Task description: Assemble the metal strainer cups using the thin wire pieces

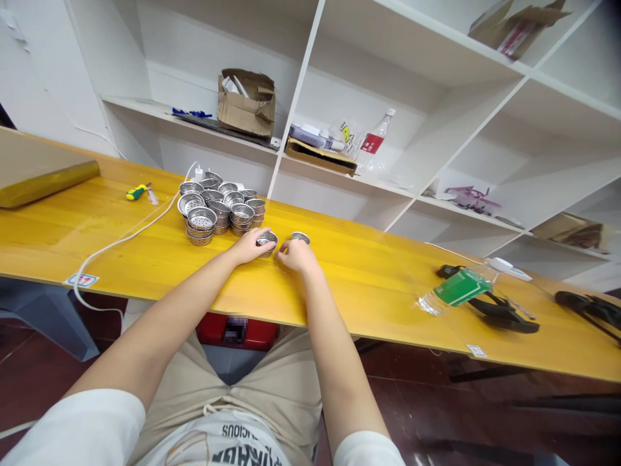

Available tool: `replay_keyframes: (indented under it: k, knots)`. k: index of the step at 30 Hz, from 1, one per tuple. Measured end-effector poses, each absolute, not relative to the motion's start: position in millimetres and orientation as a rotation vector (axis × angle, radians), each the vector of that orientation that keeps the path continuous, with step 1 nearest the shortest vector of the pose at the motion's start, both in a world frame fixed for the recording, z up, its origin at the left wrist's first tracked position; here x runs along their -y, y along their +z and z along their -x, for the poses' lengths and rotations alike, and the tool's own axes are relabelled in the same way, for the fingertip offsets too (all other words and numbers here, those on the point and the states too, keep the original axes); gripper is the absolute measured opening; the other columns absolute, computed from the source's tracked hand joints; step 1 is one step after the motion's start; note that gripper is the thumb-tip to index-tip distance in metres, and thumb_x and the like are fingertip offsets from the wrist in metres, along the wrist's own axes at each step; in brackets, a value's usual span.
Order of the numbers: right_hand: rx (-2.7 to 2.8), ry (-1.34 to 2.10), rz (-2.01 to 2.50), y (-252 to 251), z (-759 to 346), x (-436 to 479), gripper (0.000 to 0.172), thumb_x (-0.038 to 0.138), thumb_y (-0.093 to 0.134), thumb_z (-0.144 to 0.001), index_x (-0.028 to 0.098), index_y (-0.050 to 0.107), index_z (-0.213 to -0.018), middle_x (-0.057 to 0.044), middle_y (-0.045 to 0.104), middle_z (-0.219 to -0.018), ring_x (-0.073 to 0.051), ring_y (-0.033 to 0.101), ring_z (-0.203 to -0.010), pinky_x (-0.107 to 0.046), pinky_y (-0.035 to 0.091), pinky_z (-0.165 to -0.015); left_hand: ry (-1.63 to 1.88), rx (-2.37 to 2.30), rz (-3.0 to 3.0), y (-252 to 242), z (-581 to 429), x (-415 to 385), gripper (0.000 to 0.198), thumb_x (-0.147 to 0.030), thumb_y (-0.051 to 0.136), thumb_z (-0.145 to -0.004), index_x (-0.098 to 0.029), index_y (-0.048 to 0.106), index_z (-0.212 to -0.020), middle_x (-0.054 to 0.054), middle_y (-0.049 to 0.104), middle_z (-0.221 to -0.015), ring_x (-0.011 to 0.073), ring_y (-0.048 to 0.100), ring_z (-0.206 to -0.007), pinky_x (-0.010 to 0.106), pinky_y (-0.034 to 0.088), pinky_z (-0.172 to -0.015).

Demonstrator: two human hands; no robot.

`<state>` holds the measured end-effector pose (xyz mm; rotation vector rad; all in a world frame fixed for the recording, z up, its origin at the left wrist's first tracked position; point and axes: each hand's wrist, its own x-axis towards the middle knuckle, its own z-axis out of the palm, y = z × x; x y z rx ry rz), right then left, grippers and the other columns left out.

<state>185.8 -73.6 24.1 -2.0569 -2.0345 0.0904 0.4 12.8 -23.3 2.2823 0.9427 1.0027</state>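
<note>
My left hand (250, 248) is closed round the near side of a small perforated metal cup (266, 239) that stands on the yellow table. Just to its right, my right hand (297, 255) has its fingers curled together above the table; what lies between them, if anything, I cannot make out. Behind that hand shows the rim of another metal cup (301, 237), its lower part hidden by my fingers. Several stacks of similar perforated cups (201, 219) stand close together to the left of my hands.
A white cable (129, 238) runs over the table's front edge at left, near a green-yellow screwdriver (138, 191). At right lies a plastic bottle with a green label (460, 287), beside a black strap-like object (504, 315). White shelves behind hold a cardboard box (246, 107).
</note>
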Motion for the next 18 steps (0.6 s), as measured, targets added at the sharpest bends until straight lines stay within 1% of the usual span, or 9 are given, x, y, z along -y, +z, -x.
replay_keyframes:
  k: [3,5,7,11,15,18]
  knots:
    - [2.044,0.092,2.085,26.1,-180.4,76.9,0.038,0.049,0.064,-0.093,0.015,0.081,-0.1,-0.018,0.077,-0.094,-0.027,0.071,-0.089,-0.031,0.051,-0.079,0.999,-0.938,-2.275,-23.1,0.0,-12.4,0.075,-0.064,0.06,-0.085,-0.016,0.059,-0.143,0.015,0.063,-0.139,0.0319,0.059,-0.131,0.045,0.041,-0.118]
    - [2.05,0.073,2.067,27.4,-178.5,79.3,0.038,0.047,0.061,-0.094,0.015,0.08,-0.099,-0.019,0.077,-0.093,-0.027,0.071,-0.088,-0.031,0.05,-0.078,0.995,-0.933,-2.274,-23.3,0.1,-12.3,0.075,-0.065,0.059,-0.086,-0.017,0.059,-0.143,0.015,0.063,-0.139,0.0321,0.059,-0.131,0.046,0.041,-0.118]
    - [2.05,0.072,2.052,27.0,-177.7,80.7,0.034,0.043,0.063,-0.093,0.015,0.08,-0.1,-0.018,0.077,-0.094,-0.026,0.071,-0.088,-0.03,0.049,-0.076,0.995,-0.931,-2.276,-23.6,-0.1,-12.5,0.075,-0.064,0.059,-0.086,-0.016,0.059,-0.143,0.016,0.063,-0.139,0.0321,0.059,-0.131,0.046,0.042,-0.118]
    - [2.044,0.126,2.053,23.7,-180.5,78.0,0.029,0.042,0.065,-0.091,0.017,0.079,-0.095,-0.015,0.077,-0.094,-0.023,0.069,-0.085,-0.028,0.047,-0.073,0.997,-0.934,-2.273,-23.1,-0.2,-12.3,0.076,-0.064,0.059,-0.086,-0.014,0.059,-0.143,0.017,0.062,-0.14,0.0324,0.059,-0.131,0.046,0.042,-0.118]
    - [2.011,0.207,2.025,37.5,-188.1,80.6,0.026,0.04,0.067,-0.09,0.017,0.075,-0.084,-0.009,0.075,-0.085,-0.019,0.065,-0.077,-0.026,0.042,-0.066,0.994,-0.934,-2.267,-21.2,0.3,-10.1,0.074,-0.063,0.06,-0.086,-0.016,0.059,-0.143,0.016,0.063,-0.139,0.0328,0.059,-0.131,0.046,0.042,-0.118]
    - [2.055,0.393,1.839,54.0,-177.4,112.4,0.033,0.038,0.054,-0.097,0.015,0.073,-0.083,-0.005,0.072,-0.075,-0.015,0.061,-0.065,-0.024,0.042,-0.061,0.978,-0.943,-2.249,-20.8,0.4,-9.0,0.075,-0.063,0.06,-0.086,-0.016,0.059,-0.143,0.016,0.063,-0.138,0.0333,0.06,-0.13,0.046,0.043,-0.117]
